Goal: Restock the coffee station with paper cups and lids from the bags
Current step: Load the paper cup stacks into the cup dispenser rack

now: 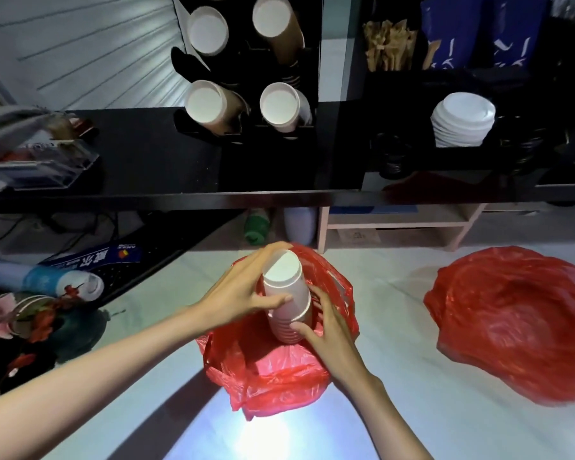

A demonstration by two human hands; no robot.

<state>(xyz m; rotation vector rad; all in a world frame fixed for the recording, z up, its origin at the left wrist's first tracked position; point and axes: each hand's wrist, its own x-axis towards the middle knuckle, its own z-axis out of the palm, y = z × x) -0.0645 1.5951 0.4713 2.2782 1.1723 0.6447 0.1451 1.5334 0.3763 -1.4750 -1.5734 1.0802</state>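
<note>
1. The left hand has its grip curled round the upper part of a cup stack, thumb across the front and fingers over the far side.
2. The right hand grips the lower part of the same stack, fingertips pressed on the ribbed rims.
3. The stack stands bottom-up, tilted slightly away, its lower end inside the open mouth of a red bag on the pale bench.
4. The bag's crumpled rim and handles rise round both grips, closest on the right hand's side.
5. Well to the right of the grips lies a second red bag, slumped open.
6. Beyond the grips, above a dark shelf edge, a black rack holds four cup stacks lying with their bases towards the camera.
7. Further right of the rack sits a pile of white lids in a black holder.
8. Left of the grips lie a bottle and some flowered clutter; just beyond them, under the shelf, stand a green bottle and a pale cup.
</note>
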